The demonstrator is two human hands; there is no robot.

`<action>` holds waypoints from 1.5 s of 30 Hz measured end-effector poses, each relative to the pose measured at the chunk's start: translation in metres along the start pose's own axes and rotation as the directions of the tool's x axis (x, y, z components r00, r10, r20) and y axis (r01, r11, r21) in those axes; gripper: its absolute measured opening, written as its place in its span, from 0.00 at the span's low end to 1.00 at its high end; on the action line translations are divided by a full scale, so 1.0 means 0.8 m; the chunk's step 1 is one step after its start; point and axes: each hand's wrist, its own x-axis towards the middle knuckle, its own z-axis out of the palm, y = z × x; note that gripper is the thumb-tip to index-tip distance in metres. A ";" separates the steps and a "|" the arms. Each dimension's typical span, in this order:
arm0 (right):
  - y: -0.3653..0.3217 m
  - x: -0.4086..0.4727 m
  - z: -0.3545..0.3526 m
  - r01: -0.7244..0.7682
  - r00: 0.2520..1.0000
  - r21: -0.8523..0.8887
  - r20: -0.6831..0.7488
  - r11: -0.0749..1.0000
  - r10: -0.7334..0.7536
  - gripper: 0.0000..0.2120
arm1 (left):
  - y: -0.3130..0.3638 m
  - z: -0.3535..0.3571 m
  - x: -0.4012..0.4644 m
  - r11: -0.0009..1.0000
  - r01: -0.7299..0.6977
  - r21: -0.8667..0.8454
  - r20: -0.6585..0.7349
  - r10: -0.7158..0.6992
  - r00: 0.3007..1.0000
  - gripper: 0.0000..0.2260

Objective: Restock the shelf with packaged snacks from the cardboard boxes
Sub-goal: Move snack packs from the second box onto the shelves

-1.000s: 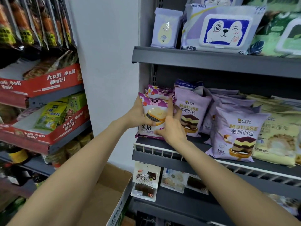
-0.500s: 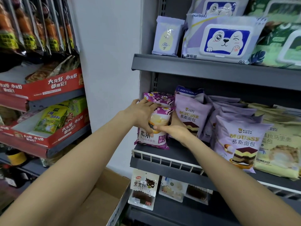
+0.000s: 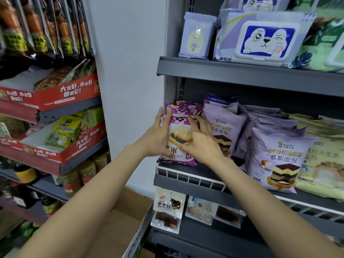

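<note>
Both hands have loosened since half a second ago: the left hand (image 3: 158, 135), which was curled over the top of the purple flowered snack pack (image 3: 179, 135), now lies with straight fingers along the pack's left edge, and the right hand (image 3: 202, 141) has come out from beside the pack to rest with spread fingers across its front and right side. Neither hand pinches the pack; both only touch it with flat, relaxed fingers. It stands upright at the left end of the middle shelf (image 3: 186, 171), just behind the white wire rail (image 3: 188, 178) along the shelf's front edge, with more flowered packs (image 3: 188, 107) showing behind its top. Just to its right, touching or nearly so, stand the lilac mousse bread bags (image 3: 226, 127), and another of these bags (image 3: 277, 159) leans forward nearer the front edge, with pale yellow bags (image 3: 323, 164) beside it toward the right end. On the upper shelf (image 3: 242, 75) sit a small lilac tissue pack (image 3: 197, 35) and a large wet-wipe pack with a cartoon cat (image 3: 264, 38). Below the middle shelf, small snack packets (image 3: 168, 209) hang or lean at the front of the lower shelf. An open cardboard box (image 3: 119, 226) sits below the left forearm, at the foot of the shelving. At the left, red display trays (image 3: 55, 97) hold green and dark packets.
</note>
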 end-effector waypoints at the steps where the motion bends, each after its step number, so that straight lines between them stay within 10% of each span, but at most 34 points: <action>1: -0.001 0.000 0.000 -0.002 1.000 -0.009 0.000 1.000 0.002 0.45 | -0.003 0.002 -0.003 0.998 -0.001 -0.068 0.023 0.002 1.000 0.60; 10: -0.013 -0.012 -0.010 -0.015 1.000 -0.075 -0.022 0.997 0.014 0.44 | 0.004 -0.011 -0.012 0.981 0.061 0.184 -0.027 -0.057 0.998 0.53; 20: -0.020 -0.123 -0.019 0.129 0.988 0.269 -0.119 0.954 -0.100 0.13 | 0.061 0.022 -0.103 0.995 0.099 0.029 -0.487 -0.073 0.870 0.07; 28: 0.020 -0.210 0.081 -0.006 0.972 0.242 0.229 0.970 -0.051 0.12 | 0.054 0.157 -0.192 0.919 0.395 -0.003 -0.174 -0.389 0.904 0.11; 33: 0.061 -0.232 0.187 -0.117 0.933 0.156 0.356 0.981 0.055 0.27 | 0.008 0.267 -0.187 0.832 0.555 0.009 0.079 -0.553 0.829 0.34; 37: 0.086 -0.222 0.257 -0.069 0.953 0.044 0.299 0.997 0.052 0.41 | -0.018 0.335 -0.166 0.783 0.614 -0.095 0.119 -0.604 0.788 0.56; 45: 0.103 -0.192 0.344 0.000 0.954 0.135 0.297 0.991 -0.040 0.40 | -0.063 0.405 -0.130 0.814 0.502 -0.293 -0.061 -0.540 0.840 0.60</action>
